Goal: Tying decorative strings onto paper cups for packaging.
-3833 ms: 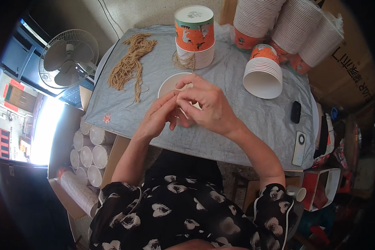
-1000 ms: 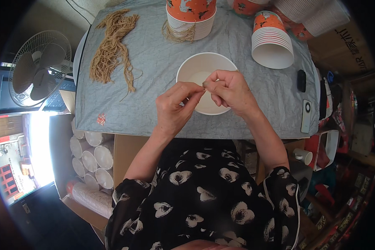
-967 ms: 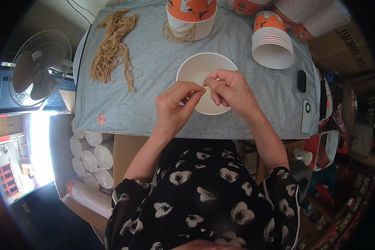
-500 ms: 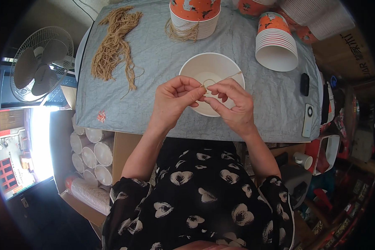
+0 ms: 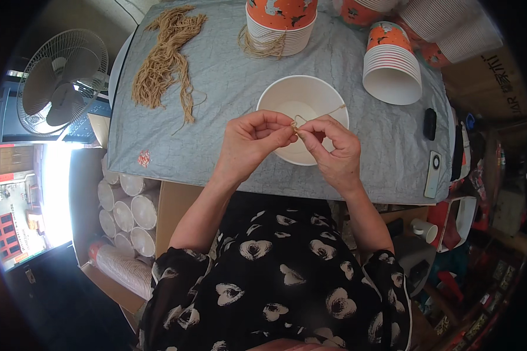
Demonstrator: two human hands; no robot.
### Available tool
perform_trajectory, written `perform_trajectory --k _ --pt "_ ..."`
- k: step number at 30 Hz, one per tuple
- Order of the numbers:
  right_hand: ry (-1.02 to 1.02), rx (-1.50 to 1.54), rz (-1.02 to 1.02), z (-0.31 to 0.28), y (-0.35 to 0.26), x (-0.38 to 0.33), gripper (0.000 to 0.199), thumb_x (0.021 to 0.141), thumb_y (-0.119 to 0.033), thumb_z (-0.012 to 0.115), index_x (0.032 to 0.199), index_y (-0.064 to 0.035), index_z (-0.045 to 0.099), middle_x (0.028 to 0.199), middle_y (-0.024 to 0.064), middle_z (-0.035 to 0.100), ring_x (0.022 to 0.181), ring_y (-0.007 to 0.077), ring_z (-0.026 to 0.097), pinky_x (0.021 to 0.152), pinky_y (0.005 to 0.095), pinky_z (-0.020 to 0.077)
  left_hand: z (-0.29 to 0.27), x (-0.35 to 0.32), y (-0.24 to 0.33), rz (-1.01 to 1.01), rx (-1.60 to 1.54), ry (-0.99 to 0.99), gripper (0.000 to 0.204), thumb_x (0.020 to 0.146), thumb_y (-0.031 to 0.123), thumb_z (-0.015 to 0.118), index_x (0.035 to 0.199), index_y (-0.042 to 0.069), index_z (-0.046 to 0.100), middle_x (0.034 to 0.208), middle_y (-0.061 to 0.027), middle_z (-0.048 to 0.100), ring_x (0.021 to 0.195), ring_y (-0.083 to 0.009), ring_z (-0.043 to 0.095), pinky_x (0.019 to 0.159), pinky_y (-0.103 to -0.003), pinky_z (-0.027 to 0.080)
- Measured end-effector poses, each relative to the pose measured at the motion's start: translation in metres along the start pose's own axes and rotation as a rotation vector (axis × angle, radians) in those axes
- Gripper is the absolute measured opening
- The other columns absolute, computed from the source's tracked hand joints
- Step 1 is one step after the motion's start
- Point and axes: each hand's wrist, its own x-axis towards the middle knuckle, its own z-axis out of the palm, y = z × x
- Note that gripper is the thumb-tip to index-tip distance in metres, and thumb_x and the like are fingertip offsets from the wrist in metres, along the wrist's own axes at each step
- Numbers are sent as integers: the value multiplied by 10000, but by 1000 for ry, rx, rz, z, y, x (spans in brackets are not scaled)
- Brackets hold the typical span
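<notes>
Both of my hands meet over the near part of a white paper bucket, whose open mouth faces up at me. Between their fingertips is a thin tan string, bent into a small loop. My left hand pinches it with thumb and forefinger, the other fingers curled. My right hand pinches it from the other side. One length of the string runs off to the right, its knotted end near the bucket's rim. The fingertips hide how the string crosses.
A bundle of tan strings lies at the back left. A bucket stack with string draped on it stands behind; another stack lies tilted at right. A black object and a pale remote lie along the right edge.
My fingertips have drawn closer together on the string, and its loop looks smaller. The right thumb and forefinger now pinch. The whole view has shifted slightly.
</notes>
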Motion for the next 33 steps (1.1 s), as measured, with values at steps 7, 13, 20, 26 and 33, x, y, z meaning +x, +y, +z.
perform_trajectory --k 7,13,20,26,33 --pt "-33 108 113 0 1 -3 74 938 -52 690 982 6 677 871 20 675 763 83 613 724 238 496 5 0 0 30 6 25 143 893 -10 720 1029 -43 687 948 -99 735 872 -134 720 781 -239 580" --pt "-36 163 217 -1 -1 -2 108 958 -106 684 982 -1 684 846 7 694 761 62 616 711 227 493 4 0 -2 16 64 26 153 880 -28 733 1019 -25 669 968 -92 731 899 -149 719 831 -262 582" --pt "-40 121 234 0 2 -1 108 958 -108 685 973 -1 687 844 11 702 758 61 619 709 228 499 7 -1 0 56 38 64 133 879 -17 737 996 -11 675 937 -59 730 878 -99 705 766 -226 573" --pt "-52 84 264 0 -3 1 104 956 -105 686 975 -2 687 836 2 689 759 62 614 709 231 501 6 -2 -1 109 122 52 215 890 -23 719 1104 -22 698 933 -61 736 870 -91 701 781 -224 574" --pt "-64 84 271 0 -2 0 100 953 -90 687 984 5 683 836 0 685 762 65 617 705 236 508 2 -2 -1 82 251 23 232 904 -30 715 1135 -37 697 985 -91 744 910 -125 714 833 -244 581"
